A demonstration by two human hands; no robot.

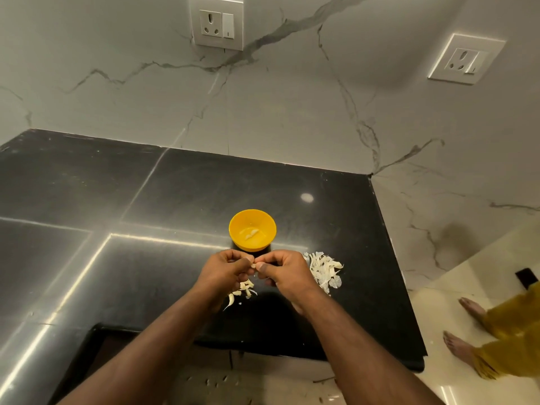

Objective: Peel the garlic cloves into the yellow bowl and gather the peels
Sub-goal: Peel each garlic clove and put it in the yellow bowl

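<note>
Hands together, fingertips pinching garlic clove before yellow bowl.

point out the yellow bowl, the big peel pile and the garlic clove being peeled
yellow bowl (270, 226), head view, right inner wall
big peel pile (324, 270), head view, middle of the heap
garlic clove (253, 266), head view, pale bit showing between both hands

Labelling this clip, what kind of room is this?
Probably a home kitchen: a black stone countertop, a marble-look wall with power sockets, and garlic peels beside a yellow bowl.
</note>
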